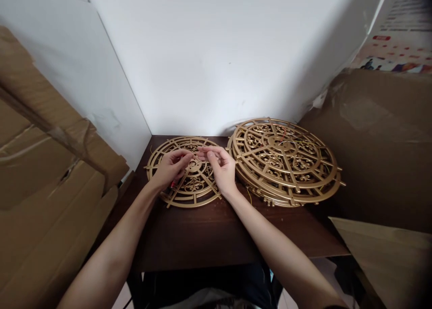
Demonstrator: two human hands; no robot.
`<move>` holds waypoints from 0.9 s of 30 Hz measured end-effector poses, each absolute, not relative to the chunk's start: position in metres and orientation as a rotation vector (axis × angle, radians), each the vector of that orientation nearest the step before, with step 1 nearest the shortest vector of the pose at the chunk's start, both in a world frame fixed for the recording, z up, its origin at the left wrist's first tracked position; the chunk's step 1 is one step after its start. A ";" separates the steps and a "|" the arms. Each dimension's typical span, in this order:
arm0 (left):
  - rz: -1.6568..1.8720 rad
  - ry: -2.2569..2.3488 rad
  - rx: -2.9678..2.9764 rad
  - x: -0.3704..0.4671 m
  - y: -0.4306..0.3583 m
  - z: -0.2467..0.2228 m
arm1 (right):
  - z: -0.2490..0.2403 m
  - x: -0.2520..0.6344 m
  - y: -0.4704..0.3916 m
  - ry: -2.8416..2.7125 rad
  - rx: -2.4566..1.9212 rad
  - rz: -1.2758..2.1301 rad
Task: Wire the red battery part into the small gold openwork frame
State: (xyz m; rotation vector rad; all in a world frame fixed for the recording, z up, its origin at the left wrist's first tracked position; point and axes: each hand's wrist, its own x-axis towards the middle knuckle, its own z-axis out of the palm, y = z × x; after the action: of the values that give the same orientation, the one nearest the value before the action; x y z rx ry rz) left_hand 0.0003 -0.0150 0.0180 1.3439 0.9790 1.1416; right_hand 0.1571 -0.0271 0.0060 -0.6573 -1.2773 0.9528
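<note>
A round gold lattice panel (192, 202) with scrollwork lies flat on the dark brown table. Above its centre, my left hand (173, 167) is closed in a pinch, thumb against forefinger; whatever is between the tips is too small to name. A small red item (173, 183) shows under that palm, mostly hidden. Facing it from the right, my right hand (221, 167) has its thumb pressed towards its forefinger, the other fingers reaching left. Anything in this grip is too fine to make out. The fingertips of both hands nearly meet.
To the right stands a stack of similar gold panels (290, 165), with thin yellow cord (308, 142) and a bit of red on top. The dark table (199, 237) ends close to my body. Cardboard (43, 187) flanks the left, a large carton (381, 142) the right; a white wall (216, 66) rises behind.
</note>
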 end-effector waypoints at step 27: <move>1.275 0.993 1.256 0.004 -0.014 0.020 | -0.002 0.164 -0.028 -2.057 -1.406 0.293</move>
State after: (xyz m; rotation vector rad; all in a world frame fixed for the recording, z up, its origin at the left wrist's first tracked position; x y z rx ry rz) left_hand 0.0044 -0.0144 0.0197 1.2564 0.9932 1.2746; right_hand 0.1645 -0.0282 -0.0021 -1.4057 -2.0570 0.2927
